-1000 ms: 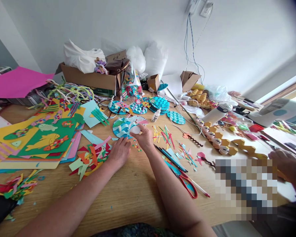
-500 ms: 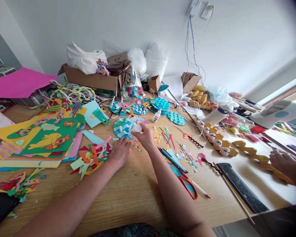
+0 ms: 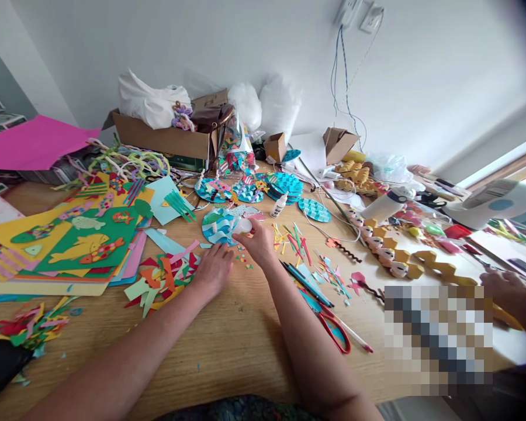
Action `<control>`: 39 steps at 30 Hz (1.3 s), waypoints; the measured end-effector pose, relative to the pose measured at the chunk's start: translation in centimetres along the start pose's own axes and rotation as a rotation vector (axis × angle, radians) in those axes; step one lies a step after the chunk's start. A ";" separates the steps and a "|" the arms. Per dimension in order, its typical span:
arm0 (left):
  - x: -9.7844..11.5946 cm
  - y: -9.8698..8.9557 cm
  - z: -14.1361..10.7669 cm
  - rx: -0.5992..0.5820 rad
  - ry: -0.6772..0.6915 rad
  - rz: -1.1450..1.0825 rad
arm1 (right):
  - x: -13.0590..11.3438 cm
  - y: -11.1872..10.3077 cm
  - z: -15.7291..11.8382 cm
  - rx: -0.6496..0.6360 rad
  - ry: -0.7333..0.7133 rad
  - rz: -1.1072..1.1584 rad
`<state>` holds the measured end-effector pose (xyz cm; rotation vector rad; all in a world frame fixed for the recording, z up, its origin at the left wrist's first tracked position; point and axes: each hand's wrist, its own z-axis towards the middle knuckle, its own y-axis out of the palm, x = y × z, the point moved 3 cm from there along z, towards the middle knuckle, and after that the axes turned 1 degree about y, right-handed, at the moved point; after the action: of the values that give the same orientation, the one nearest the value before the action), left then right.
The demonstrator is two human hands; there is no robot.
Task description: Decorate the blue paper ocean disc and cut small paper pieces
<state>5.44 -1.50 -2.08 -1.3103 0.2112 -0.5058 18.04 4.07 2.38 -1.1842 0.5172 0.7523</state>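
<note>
Well left of my left fingers I see the paper stack; just ahead, the blue disc; right of my right fingers, red-handled scissors and a white bottle. The right fingers pinch a white disc at the blue disc's right edge; the left ones' opening and hold I can't tell.

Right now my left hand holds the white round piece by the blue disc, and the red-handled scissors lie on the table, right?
Not quite: in the head view, your right hand holds the white round piece by the blue disc. The red-handled scissors do lie on the table.
</note>
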 end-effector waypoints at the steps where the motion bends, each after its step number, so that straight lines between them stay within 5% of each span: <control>1: 0.0 0.0 0.0 -0.002 0.000 0.002 | 0.0 0.0 0.0 0.000 0.001 -0.004; 21: 0.1 -0.1 0.0 -0.013 -0.008 0.032 | -0.2 -0.4 -0.1 0.105 0.023 0.095; 39: 0.1 0.0 0.1 -0.016 -0.008 -0.003 | -0.7 0.0 -0.3 0.051 0.005 0.038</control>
<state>5.53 -1.47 -2.09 -1.3279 0.2069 -0.5019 17.61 3.65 2.81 -1.1318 0.5610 0.7649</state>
